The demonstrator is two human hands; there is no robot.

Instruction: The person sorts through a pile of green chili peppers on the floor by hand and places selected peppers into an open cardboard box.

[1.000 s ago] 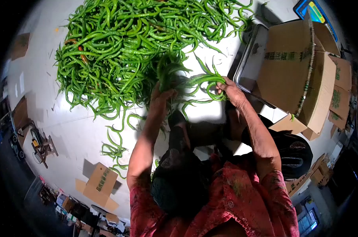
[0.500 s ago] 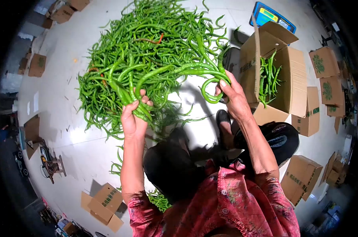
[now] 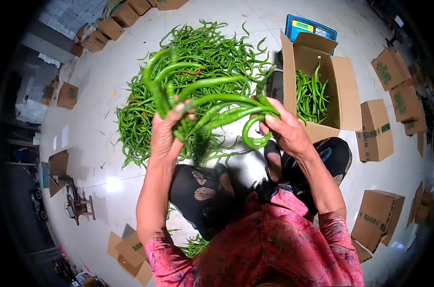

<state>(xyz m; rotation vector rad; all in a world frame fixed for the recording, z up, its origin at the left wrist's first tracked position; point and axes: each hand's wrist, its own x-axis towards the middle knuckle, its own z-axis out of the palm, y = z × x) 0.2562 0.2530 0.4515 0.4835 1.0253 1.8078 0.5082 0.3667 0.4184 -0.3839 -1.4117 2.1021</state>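
Several long green chili peppers (image 3: 158, 98) are gripped in my left hand (image 3: 168, 129), raised over the pile and slightly blurred. My right hand (image 3: 288, 129) pinches the stem ends of another bunch of green chili peppers (image 3: 231, 112), one curled into a loop below the fingers. The two bunches come close together between my hands. Beneath and beyond them a large chili pile (image 3: 202, 45) spreads over the floor, with a red chili (image 3: 190, 72) among the green. To the right of my right hand, an open cardboard box (image 3: 349, 95) holds more green chilies (image 3: 312, 93).
A blue scale (image 3: 311, 27) with a lit display sits behind the open box. More cartons (image 3: 376, 131) stand along the right, and an open carton (image 3: 130, 251) lies at lower left. A small wooden stool (image 3: 79, 203) is on the left. Some chilies (image 3: 194, 246) lie beside my legs.
My left hand has moved a little right and its peppers now reach nearer the right-hand bunch. The camera view has shifted, and more of the open box's contents shows.
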